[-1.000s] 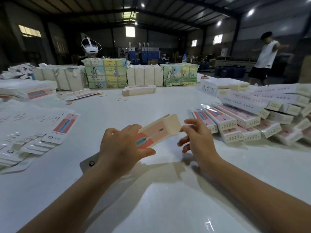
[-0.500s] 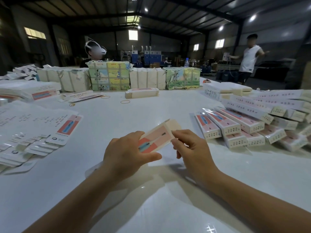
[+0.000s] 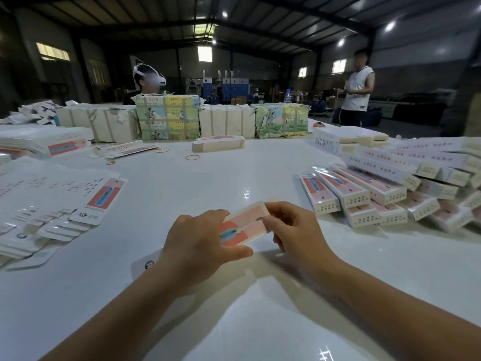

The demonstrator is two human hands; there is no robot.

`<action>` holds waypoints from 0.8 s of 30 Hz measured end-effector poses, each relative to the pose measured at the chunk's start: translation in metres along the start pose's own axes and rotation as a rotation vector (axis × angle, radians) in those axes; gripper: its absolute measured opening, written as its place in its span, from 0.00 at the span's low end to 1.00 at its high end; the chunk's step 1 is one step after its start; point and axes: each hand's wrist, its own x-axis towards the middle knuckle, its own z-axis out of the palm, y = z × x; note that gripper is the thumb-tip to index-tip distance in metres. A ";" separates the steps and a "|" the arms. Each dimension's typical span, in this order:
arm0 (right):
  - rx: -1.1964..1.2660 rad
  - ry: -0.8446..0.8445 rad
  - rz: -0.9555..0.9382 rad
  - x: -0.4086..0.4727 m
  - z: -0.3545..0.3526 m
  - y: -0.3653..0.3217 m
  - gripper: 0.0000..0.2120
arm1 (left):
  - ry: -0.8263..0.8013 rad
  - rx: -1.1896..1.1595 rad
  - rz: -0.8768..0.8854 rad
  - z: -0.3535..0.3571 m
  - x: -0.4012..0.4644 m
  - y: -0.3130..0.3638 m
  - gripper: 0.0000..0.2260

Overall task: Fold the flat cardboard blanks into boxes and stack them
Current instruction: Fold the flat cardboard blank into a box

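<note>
I hold a box point(image 3: 244, 225) over the glossy white table point(image 3: 208, 178), just in front of me at 12 o'clock. My left hand point(image 3: 200, 241) grips its near end, thumb curled under the lower edge and fingers wrapped over the top; my right hand point(image 3: 294, 230) pinches the far end, fingertips pressed on the pink printed face, where the end flap is hidden behind them. The box is thin card, smooth, long and narrow, pink with a blue shape printed along it; its near tab point(image 3: 148, 264), rounded and white, pokes out below my left wrist. Bare shiny tabletop runs from my hands toward 12 o'clock, with a few rubber bands point(image 3: 192, 157) lying on it. At 9 to 10 o'clock flat blanks point(image 3: 86, 201) lie fanned, their rounded tabs overlapping like scales. At 2 to 3 o'clock folded boxes point(image 3: 364, 194) lie heaped in slanting rows, square ends toward me, the nearest one close to my right hand. At 12 o'clock, along the far edge, stand strapped paper bundles point(image 3: 226, 123), with one flat stack point(image 3: 218, 144) just before them.
</note>
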 end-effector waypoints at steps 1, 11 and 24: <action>0.002 -0.009 0.013 0.000 0.000 -0.001 0.13 | 0.004 0.028 -0.003 0.001 0.000 0.002 0.32; 0.006 0.162 0.039 0.007 -0.004 -0.001 0.08 | 0.086 0.020 -0.067 0.008 0.001 0.013 0.28; 0.368 0.093 0.198 0.006 0.004 -0.004 0.11 | 0.065 -0.142 -0.098 0.010 0.004 0.018 0.37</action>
